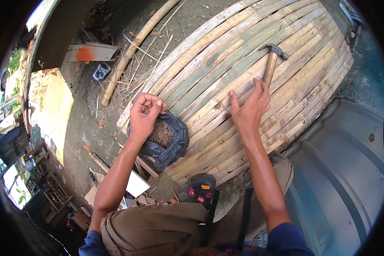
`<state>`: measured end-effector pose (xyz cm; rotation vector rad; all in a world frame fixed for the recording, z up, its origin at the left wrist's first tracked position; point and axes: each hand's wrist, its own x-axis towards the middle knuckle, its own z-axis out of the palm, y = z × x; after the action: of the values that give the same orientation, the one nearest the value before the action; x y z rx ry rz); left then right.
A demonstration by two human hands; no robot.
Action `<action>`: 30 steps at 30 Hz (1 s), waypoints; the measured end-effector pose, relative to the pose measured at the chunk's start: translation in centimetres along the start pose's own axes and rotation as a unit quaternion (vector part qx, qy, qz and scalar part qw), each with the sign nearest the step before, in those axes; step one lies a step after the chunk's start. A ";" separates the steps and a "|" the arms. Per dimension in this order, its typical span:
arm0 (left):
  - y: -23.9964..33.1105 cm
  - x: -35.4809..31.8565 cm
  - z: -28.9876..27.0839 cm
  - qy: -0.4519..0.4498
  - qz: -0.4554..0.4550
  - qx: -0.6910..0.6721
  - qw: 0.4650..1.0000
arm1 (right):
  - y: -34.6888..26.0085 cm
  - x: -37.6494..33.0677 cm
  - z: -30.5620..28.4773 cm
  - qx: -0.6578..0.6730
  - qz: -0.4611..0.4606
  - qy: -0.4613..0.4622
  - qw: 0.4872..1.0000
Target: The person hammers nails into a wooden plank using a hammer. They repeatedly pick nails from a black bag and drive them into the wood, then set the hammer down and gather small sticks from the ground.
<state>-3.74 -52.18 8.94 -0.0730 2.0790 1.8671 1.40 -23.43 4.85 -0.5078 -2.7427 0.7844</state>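
Note:
My left hand [146, 114] hovers over the rim of a black plastic bag [178, 147]. Its thumb and fingertips are pinched together; whatever is between them is too small to make out. Inside the bag lies a heap of thin brown pieces that look like nails [161, 135]. My right hand [251, 109] is open above the bamboo slats [226, 81], thumb and fingers apart, with nothing in it. Just beyond its fingertips, a claw hammer [270, 65] with a wooden handle rests on the slats, its metal head away from me.
A bamboo pole [128, 57] and loose straw lie on the ground at far left, near a small can [101, 71]. Wood scraps [136, 183] surround my knee. Corrugated metal sheeting [328, 170] stands at right. My dark clog [200, 190] is by the slats' near edge.

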 end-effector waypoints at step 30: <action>8.3 21.7 47.2 -0.300 0.028 0.115 0.947 | 19.1 4.0 -14.4 0.357 0.377 0.144 0.842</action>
<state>-16.02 -1.02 7.07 0.5477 1.8450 1.4172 7.36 -0.03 6.85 -1.3883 -1.7136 1.6301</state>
